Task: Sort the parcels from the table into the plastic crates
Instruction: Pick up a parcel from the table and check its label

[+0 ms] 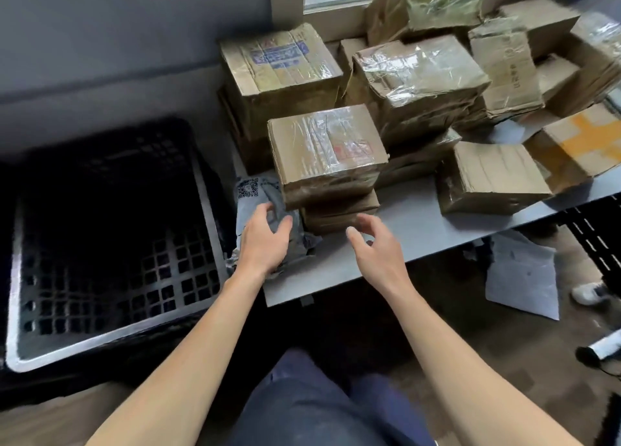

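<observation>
The black crate [100,346] stands low on the left, just beside the bench [420,217]. At the bench's near corner the left hand [265,244] grips a grey mailer bag [255,190] with curled fingers. It is crumpled and soft, probably light and slick, so a bunched handful should hold better than an edge pinch. The right hand [376,247] hovers beside it, fingers spread and empty. Behind sits a stack of boxes [326,146] — stiff brown card under glossy tape — best taken by opposite sides. More cartons [416,73] crowd beyond.
</observation>
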`<state>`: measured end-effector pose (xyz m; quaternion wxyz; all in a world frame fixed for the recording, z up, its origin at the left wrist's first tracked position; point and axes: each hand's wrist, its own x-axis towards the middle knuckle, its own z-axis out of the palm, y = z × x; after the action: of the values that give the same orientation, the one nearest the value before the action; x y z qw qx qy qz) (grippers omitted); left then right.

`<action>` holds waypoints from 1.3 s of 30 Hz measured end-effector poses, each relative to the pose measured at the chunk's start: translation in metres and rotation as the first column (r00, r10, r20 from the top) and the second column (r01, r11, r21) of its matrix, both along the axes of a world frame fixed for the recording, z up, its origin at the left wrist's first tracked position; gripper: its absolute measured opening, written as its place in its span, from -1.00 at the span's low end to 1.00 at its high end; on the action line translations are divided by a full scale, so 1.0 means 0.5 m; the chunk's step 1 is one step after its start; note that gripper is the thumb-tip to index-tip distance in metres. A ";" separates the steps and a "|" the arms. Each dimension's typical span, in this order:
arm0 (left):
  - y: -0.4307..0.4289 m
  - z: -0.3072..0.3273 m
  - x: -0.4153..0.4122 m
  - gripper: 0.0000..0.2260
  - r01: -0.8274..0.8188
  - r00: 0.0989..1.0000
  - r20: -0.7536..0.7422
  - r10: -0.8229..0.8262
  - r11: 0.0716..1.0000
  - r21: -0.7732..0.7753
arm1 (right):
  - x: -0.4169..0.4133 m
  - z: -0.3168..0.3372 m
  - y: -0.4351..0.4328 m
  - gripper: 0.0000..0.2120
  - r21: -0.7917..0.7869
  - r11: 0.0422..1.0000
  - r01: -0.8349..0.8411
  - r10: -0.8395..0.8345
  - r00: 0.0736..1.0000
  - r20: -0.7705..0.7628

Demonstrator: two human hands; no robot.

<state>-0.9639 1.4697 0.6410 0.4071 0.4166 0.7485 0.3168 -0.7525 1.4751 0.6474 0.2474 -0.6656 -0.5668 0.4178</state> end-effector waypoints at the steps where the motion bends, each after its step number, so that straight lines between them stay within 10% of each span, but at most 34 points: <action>1: 0.010 0.008 0.003 -0.54 -0.030 0.999 0.023 0.030 0.999 0.012 | 0.005 0.005 0.016 -0.73 0.026 0.999 0.034 -0.033 0.999 -0.013; 6: 0.054 0.029 0.019 -0.39 -0.135 0.964 0.240 0.117 0.989 0.057 | 0.049 0.035 0.104 -0.80 0.162 0.945 0.283 -0.251 0.948 -0.195; 14: 0.083 0.073 0.160 -0.18 -0.379 0.878 0.339 0.338 0.923 0.061 | 0.120 0.068 0.242 -0.58 0.115 0.992 -0.055 0.089 0.947 -0.308; 20: 0.072 0.070 0.225 -0.52 -0.483 0.847 0.285 0.449 0.873 0.059 | 0.170 0.059 0.277 -0.67 0.097 0.981 -0.170 0.193 0.923 -0.334; 39: 0.132 0.084 0.192 -0.55 -0.426 0.869 0.279 0.408 0.904 0.006 | 0.151 0.065 0.284 -0.61 0.015 0.974 -0.226 0.221 0.939 -0.262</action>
<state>-0.8677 1.5356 0.6832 0.4133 0.2114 0.7468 0.4763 -0.6769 1.6173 0.6801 0.2659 -0.5378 -0.5976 0.5319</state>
